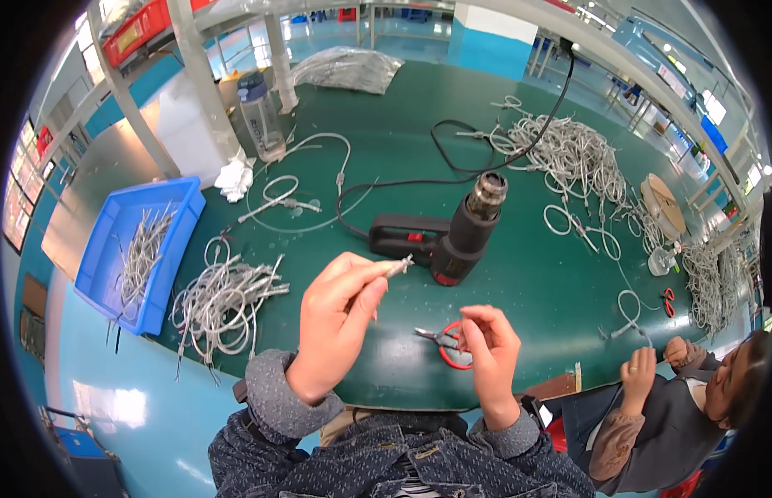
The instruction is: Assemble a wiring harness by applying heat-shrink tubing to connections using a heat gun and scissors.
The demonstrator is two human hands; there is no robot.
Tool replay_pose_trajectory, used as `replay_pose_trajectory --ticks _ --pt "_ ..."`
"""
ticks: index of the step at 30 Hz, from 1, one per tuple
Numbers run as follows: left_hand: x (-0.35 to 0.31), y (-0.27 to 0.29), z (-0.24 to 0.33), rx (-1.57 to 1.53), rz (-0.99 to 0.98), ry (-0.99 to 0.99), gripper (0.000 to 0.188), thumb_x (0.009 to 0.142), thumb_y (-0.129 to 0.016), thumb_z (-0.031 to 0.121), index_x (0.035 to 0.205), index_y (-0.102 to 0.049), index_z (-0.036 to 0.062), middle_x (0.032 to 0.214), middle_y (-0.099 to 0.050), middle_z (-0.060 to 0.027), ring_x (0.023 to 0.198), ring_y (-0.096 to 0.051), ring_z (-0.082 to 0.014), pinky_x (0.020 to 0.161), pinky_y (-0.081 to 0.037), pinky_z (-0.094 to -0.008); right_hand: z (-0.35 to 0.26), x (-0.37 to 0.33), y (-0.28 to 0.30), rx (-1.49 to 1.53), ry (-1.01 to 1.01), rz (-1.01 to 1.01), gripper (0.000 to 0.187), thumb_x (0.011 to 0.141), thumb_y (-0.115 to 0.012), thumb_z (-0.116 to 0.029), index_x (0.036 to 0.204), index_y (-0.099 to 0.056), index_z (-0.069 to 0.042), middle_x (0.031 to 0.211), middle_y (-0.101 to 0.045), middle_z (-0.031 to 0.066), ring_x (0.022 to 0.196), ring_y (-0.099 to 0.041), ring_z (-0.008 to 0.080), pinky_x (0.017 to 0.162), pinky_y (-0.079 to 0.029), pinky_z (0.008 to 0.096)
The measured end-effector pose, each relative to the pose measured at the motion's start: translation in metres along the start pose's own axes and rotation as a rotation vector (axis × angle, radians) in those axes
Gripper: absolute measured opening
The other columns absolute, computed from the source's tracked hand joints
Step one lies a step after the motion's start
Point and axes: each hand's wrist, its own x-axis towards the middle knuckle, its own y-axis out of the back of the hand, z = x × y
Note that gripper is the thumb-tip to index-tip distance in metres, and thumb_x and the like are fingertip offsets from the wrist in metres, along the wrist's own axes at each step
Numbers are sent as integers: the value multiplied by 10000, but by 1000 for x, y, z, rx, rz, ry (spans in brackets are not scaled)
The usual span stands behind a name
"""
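Note:
Between the thumb and forefinger of my left hand (336, 319) is the pale, frayed end of a short cable (400, 266), most of it hidden by the fingers. My right hand (491, 353) is closed at the red handles of small scissors (454, 355). Their dark blades point left, and my fingers cover part of the handles. Just beyond my hands, a black heat gun (465, 241) stands on the green table (386, 365) with its metal nozzle upward.
Left are a cable bundle (228, 303) and a blue bin (182, 241) with more cables. A bottle (260, 120) and plastic bag (344, 68) lie farther back. Right are a cable heap (568, 153), a spool (664, 206), red-handled scissors (669, 303) and a seated co-worker (659, 423).

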Motion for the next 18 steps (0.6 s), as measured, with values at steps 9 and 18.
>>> replay_pose_trajectory --ticks 9,18 --pt "79 -32 -37 85 61 -243 186 856 -592 18 1031 -652 1 825 -562 -42 666 -502 -97 574 -387 -209 59 -34 51 -522 48 113 156 869 -506 49 1010 -569 26 770 -576 65 623 -553 83 529 -449 209" --pt "104 -61 -48 -55 51 -229 107 827 -610 -39 929 -638 -28 867 -587 -60 767 -540 -114 652 -413 -204 76 -35 59 -453 -52 132 185 859 -507 61 1033 -564 30 778 -581 71 622 -562 96 531 -497 234"
